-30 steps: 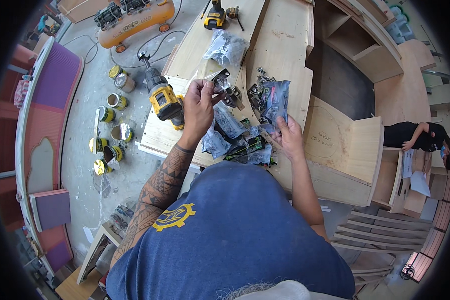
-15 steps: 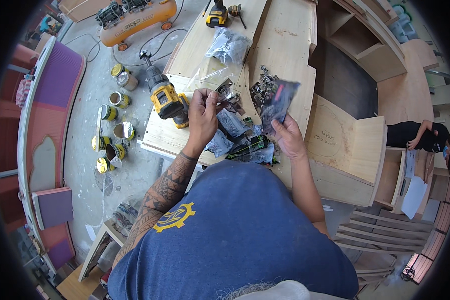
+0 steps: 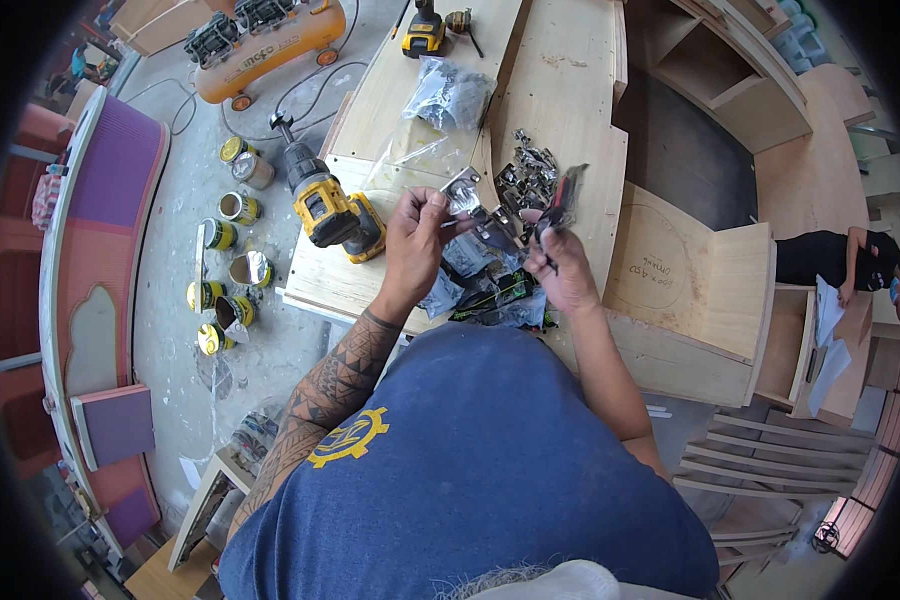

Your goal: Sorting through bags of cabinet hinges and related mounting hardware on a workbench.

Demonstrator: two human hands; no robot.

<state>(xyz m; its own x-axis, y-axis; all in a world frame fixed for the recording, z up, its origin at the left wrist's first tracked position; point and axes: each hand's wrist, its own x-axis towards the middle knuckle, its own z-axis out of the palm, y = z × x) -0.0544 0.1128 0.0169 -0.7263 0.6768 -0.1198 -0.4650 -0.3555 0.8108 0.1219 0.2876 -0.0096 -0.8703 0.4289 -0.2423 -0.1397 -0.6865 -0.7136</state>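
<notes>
My left hand (image 3: 414,238) is closed, pinching a shiny metal cabinet hinge (image 3: 464,196) between thumb and fingers. My right hand (image 3: 568,276) grips a dark plastic packet (image 3: 568,192), turned nearly edge-on; its contents cannot be made out. Just beyond both hands lies a heap of loose metal hinges (image 3: 532,168) on the pale wooden panel (image 3: 560,90). Several crumpled plastic packets (image 3: 505,290) lie below the hands, close to my body. Left of my left hand, a yellow and black cordless drill (image 3: 322,205) rests on the panel.
A clear plastic bag (image 3: 448,95) and a second yellow drill (image 3: 425,32) sit farther up the panel. Open cans (image 3: 238,205) and an orange air compressor (image 3: 270,52) stand on the floor at left. Wooden cabinets (image 3: 705,270) border the right, where another person (image 3: 835,258) holds papers.
The packet in my right hand has turned from broad face to edge-on. My right hand has moved slightly left. The other person's papers have shifted.
</notes>
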